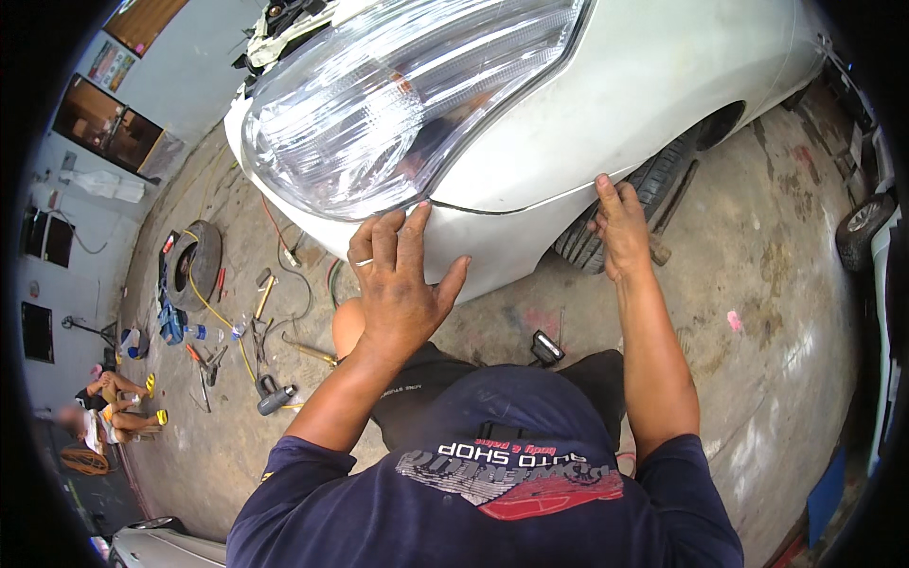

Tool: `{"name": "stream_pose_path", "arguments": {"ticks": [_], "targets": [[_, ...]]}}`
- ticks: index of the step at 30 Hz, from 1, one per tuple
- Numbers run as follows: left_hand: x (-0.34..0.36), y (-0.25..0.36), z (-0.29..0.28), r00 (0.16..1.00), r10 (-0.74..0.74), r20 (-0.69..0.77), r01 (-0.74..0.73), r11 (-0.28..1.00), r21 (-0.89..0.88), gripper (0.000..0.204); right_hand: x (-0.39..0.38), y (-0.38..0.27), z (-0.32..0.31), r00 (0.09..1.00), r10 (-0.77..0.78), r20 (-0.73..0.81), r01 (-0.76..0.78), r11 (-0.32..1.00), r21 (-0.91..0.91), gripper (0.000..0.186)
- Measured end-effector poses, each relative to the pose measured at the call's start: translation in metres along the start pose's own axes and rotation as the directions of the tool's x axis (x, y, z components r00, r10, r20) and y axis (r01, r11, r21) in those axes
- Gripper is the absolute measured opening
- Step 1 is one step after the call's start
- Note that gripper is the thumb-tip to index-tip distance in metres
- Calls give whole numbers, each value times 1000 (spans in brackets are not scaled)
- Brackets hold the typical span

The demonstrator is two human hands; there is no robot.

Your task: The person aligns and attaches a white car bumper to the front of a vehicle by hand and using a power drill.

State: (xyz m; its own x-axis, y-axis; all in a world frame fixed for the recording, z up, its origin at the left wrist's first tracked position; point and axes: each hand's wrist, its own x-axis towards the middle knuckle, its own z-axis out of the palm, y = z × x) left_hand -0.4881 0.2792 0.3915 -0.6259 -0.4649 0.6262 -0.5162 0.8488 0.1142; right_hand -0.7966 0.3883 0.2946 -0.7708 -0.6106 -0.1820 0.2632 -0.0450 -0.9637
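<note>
View from above of a person working at the front corner of a white car. The left hand point(402, 284) is lying flat against the bumper point(492, 241), just under the lower edge of the headlight point(398, 95); its fingers are spreading wide and straight, the thumb is angling out to the side, and nothing is being gripped. A ring is showing on one finger of this hand. The right hand point(620, 227) is pressing on the seam where the bumper is meeting the fender point(644, 85), close to the wheel arch; its fingers are lying together and pointing upward along the panel, open rather than curled, and they are holding nothing. The bumper is sitting at the car's front corner, directly under the headlight and ahead of the front tyre point(653, 189), with both hands touching it. The person is wearing a dark blue shirt point(483, 492) and is crouching on the stained concrete floor point(757, 312). To the left, well apart from the car, a loose tyre point(197, 263) is lying on the floor, and hand tools point(256, 331) are lying scattered near it beside a yellow hose. Another person point(114, 402) is sitting on the floor at the far left edge.
</note>
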Motion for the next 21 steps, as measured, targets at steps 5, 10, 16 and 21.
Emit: {"name": "stream_pose_path", "arguments": {"ticks": [5,10,16,21], "targets": [[3,-2,1,999,33,-6,-33,999,27,75,-10,-5,8,998,-10,-59,6,998,-67,91],[-7,15,-1,973,228,-36,-231,949,-217,56,-28,-8,19,998,4,-69,-11,996,-94,90],[-31,89,23,525,850,-38,-635,362,-682,10,-26,-23,15,996,-11,-89,-14,963,-270,91],[-1,115,50,351,932,-90,-704,200,-681,13,-13,-30,7,999,5,32,6,948,-317,86]]}}
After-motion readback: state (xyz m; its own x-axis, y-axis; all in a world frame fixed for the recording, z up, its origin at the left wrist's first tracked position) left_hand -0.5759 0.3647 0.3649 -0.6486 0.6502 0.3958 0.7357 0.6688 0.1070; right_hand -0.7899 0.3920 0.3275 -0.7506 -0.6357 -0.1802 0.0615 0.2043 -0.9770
